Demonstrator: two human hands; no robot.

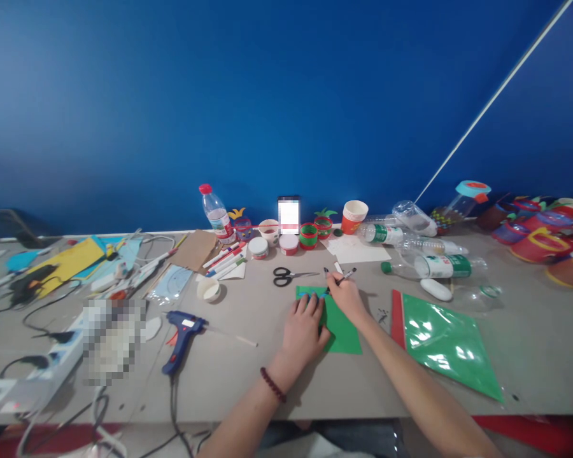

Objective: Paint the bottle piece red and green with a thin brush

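A green sheet lies on the grey table under both my hands. My left hand rests flat on its left side, fingers stretched out, with a bead bracelet at the wrist. Beneath those fingertips a thin blue strip shows along the top of the sheet; its kind I cannot make out. My right hand is closed around a pen at the sheet's upper right edge. The pen's lower end is hidden by the fingers. Just left of the sheet's top lie black-handled scissors, blades pointing right.
A blue glue gun and a power strip with cables lie left. Green sheets in a plastic sleeve are at right. Along the back stand a bottle, paper cups, markers and lying plastic bottles.
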